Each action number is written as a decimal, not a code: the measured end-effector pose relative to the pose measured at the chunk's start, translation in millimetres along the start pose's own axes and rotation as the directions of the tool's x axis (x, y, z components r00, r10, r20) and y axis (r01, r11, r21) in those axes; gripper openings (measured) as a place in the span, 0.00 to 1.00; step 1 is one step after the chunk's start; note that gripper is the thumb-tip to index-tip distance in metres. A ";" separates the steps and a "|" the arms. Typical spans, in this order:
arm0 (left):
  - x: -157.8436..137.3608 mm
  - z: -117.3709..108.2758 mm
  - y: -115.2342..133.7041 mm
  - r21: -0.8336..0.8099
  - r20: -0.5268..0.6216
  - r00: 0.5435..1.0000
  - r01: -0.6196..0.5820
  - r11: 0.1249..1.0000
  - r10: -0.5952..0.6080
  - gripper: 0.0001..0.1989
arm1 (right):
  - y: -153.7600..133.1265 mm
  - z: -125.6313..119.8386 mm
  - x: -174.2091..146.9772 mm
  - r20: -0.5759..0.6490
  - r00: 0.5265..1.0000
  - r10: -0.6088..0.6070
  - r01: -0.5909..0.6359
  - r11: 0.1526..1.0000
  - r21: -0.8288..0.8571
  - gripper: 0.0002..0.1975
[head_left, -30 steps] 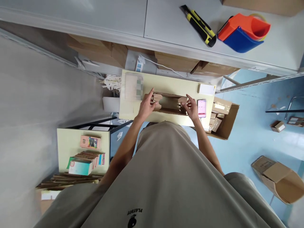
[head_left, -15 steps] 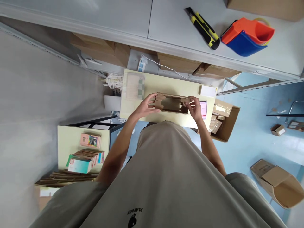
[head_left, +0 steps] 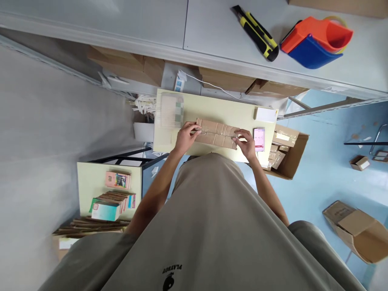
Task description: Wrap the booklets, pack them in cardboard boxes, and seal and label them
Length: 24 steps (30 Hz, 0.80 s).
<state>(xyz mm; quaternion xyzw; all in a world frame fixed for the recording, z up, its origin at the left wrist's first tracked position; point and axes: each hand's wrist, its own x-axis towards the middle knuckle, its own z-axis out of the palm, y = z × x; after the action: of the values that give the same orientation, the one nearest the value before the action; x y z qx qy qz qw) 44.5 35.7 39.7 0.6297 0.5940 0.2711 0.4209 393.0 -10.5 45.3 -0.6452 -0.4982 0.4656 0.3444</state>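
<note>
A small brown cardboard box (head_left: 216, 135) lies over the front part of the pale yellow table (head_left: 212, 106), close to my body. The face towards me is closed, with a lengthwise seam and shiny strips that look like clear tape. My left hand (head_left: 186, 137) pinches the left end of the box at the seam, thumb and fingers bent round the edge. At the opposite end my right hand (head_left: 246, 143) grips the edge the same way. Just right of that hand a phone (head_left: 259, 139) with a lit pink screen lies on the table.
On the grey shelf (head_left: 136, 24) above lie a yellow-black utility knife (head_left: 256, 34) and an orange-blue tape dispenser (head_left: 315, 42). A white box (head_left: 265, 114) and a clear plastic case (head_left: 170, 110) rest on the table. An open carton (head_left: 298, 155) stands at right, a side table (head_left: 87, 178) at left.
The box showed an open, hollow side half a second ago; now a closed, seamed face is up. Both hands have shifted their grip to the seam's ends.
</note>
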 end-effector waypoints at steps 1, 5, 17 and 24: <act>0.6 1.0 0.1 0.009 -0.006 1.000 0.000 1.000 0.000 0.09 | 0.6 2.3 2.0 -0.018 1.000 0.000 0.000 1.000 -0.001 0.31; 1.6 1.7 0.3 0.026 -0.006 1.000 -0.023 0.999 0.023 0.11 | -0.4 4.8 6.1 -0.033 0.999 -0.004 0.004 1.000 -0.014 0.29; -6.6 4.7 -8.5 -0.042 -0.011 0.999 0.044 0.998 -0.045 0.10 | -5.4 -2.6 13.9 0.053 0.995 0.081 -0.084 0.995 0.055 0.26; -5.6 1.8 -6.5 -0.066 0.015 0.999 0.053 0.996 -0.052 0.13 | -1.6 -6.4 19.1 0.119 0.986 0.113 -0.124 0.989 0.082 0.27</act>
<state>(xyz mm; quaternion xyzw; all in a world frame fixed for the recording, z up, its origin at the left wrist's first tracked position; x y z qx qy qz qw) 41.7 29.5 34.2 0.6012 0.5983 0.2753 0.4526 399.8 8.5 43.9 -0.6300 -0.4565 0.5433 0.3155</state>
